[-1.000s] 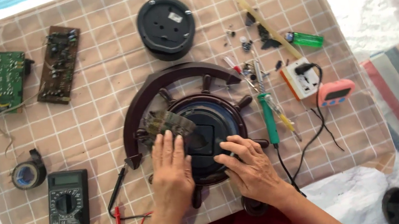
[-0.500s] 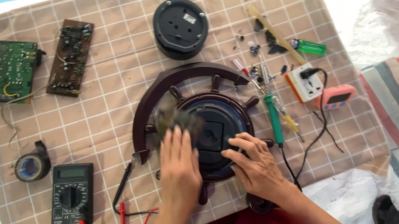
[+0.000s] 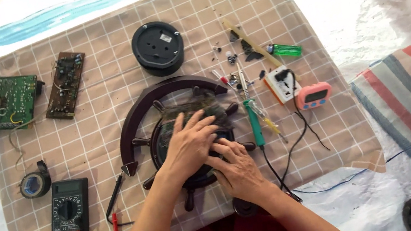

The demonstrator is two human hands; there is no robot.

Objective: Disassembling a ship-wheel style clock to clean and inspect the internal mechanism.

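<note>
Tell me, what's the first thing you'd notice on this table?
The big dark ship's-wheel-shaped frame in the middle of the checked cloth, with the left hand and right hand both pressed on its round centre. To the far left lies a green circuit board, and a black multimeter sits lower left.

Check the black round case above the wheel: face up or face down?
Face down, it seems: the black round case lies flat on the checked cloth, showing holes and a small label, no dial.

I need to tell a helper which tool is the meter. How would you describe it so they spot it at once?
Start at the checked tan cloth and go to its near left corner. The multimeter lies there: a black box with a round dial and red and black leads, beside the roll of tape.
</note>
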